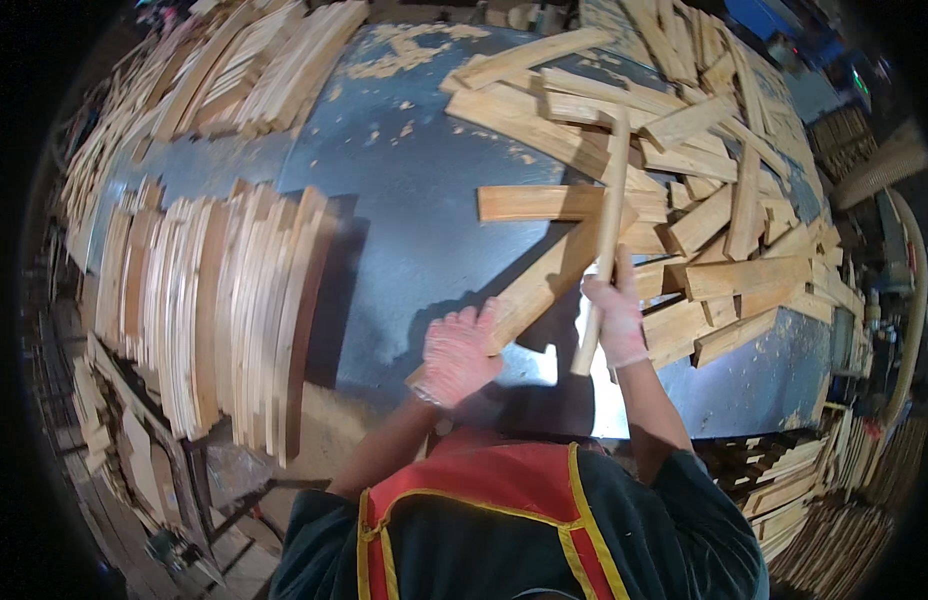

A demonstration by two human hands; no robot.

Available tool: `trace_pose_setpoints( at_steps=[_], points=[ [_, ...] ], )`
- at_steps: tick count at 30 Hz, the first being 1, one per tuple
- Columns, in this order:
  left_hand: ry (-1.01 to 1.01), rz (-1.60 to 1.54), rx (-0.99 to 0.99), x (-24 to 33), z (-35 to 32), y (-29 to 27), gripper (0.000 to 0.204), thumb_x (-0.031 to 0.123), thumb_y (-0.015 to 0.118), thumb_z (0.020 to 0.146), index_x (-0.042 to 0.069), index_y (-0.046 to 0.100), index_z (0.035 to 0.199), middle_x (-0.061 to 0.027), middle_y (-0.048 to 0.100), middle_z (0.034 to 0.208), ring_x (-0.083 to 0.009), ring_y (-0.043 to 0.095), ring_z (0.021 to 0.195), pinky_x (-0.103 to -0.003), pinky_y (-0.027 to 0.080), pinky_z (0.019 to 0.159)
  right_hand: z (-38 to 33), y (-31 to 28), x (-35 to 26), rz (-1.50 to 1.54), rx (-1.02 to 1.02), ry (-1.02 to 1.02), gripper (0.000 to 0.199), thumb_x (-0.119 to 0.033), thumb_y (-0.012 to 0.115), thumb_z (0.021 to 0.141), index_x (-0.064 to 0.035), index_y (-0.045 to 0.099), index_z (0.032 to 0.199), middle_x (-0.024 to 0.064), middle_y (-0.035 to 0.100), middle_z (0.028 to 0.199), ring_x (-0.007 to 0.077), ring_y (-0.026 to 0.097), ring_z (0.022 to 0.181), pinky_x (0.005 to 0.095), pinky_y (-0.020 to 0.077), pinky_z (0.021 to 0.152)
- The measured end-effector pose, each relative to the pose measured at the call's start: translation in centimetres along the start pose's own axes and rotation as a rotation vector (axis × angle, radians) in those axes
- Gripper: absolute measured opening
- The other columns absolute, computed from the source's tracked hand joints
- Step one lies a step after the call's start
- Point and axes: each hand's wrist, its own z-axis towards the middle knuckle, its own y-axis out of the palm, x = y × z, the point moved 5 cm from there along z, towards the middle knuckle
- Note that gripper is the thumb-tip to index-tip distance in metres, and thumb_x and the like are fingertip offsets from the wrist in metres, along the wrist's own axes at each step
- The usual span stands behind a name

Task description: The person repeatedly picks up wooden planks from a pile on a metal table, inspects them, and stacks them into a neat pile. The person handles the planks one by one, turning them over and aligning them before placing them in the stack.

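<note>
Left hand (459,355), gloved, holding board (540,292); right hand (616,318) gripping strip (613,195)

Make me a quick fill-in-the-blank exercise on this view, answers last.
The right hand, holding a wooden slat, wears a ____.
The left hand touches a board made of ____.
The red apron has ____ trim.
The row of edge-up boards stands to the ____ of the left hand.
Missing words: glove; wood; yellow; left.

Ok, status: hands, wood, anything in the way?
Left hand gripping board by near end. Right hand holding strip. Possible snag: loose boards heaped on table's right side.
</note>
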Motion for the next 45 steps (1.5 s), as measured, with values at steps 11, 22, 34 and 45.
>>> trace_pose_setpoints(
  at_steps=[11,22,34,45],
  points=[
    [-0.314,-1.157,-0.174,-14.7,-12.0,-0.2,0.065,0.032,0.07,0.091,0.003,0.055,0.148,-0.0122,0.068,0.118,-0.0242,0.068,0.101,-0.036,0.055,0.088,-10.5,15.0,16.7,-0.348,-0.57,0.254,0.062,-0.017,0.073,0.09,0.0043,0.052,0.145,0.0175,0.069,0.129,0.028,0.067,0.118,0.0368,0.0528,0.104],
    [-0.59,-0.182,0.129,-20.6,-11.6,-0.7,0.053,0.047,0.078,0.083,0.008,0.07,0.119,-0.0149,0.068,0.127,-0.0368,0.064,0.122,-0.047,0.052,0.102,-5.5,10.4,6.4,-0.778,-0.714,0.104,0.079,-0.027,0.078,0.094,-0.0011,0.042,0.16,0.0168,0.055,0.156,0.0256,0.051,0.144,0.0351,0.0395,0.121],
    [-0.211,0.117,0.338,-10.9,-17.5,1.1,0.085,0.033,0.084,0.072,0.01,0.053,0.147,-0.0155,0.052,0.145,-0.0381,0.044,0.141,-0.057,0.038,0.117,8.4,-1.7,-6.1,-2.164,-0.396,-0.353,0.115,-0.031,0.092,0.067,-0.0045,0.036,0.163,0.027,0.061,0.145,0.039,0.062,0.133,0.0419,0.05,0.113],
    [-0.661,0.164,0.476,-20.1,-24.2,-1.5,0.078,0.044,0.083,0.075,0.006,0.061,0.139,-0.015,0.048,0.153,-0.0392,0.04,0.146,-0.057,0.032,0.121,13.8,20.7,1.3,-0.419,-0.341,0.18,0.076,-0.065,0.075,0.091,-0.0041,0.063,0.135,0.0115,0.067,0.119,0.0264,0.063,0.113,0.0429,0.0492,0.105]
  ],
)
